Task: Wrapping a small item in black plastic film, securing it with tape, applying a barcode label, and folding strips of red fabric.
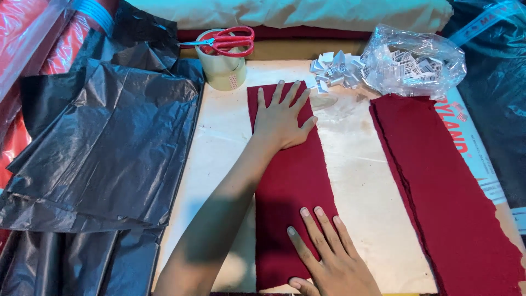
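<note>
A long dark red fabric strip [293, 181] lies lengthwise on a pale board [356, 186]. My left hand [282, 118] rests flat with fingers spread on the strip's far end. My right hand [326, 255] lies flat, fingers apart, on its near end. Neither hand grips anything. To the right, a stack of similar dark red strips [444, 192] lies apart from both hands.
A roll of clear tape [222, 68] with red-handled scissors [227, 40] on top stands at the back. Beside it lie loose small white tags [334, 70] and a clear bag of tags [413, 60]. Black plastic sheeting [104, 142] covers the left side.
</note>
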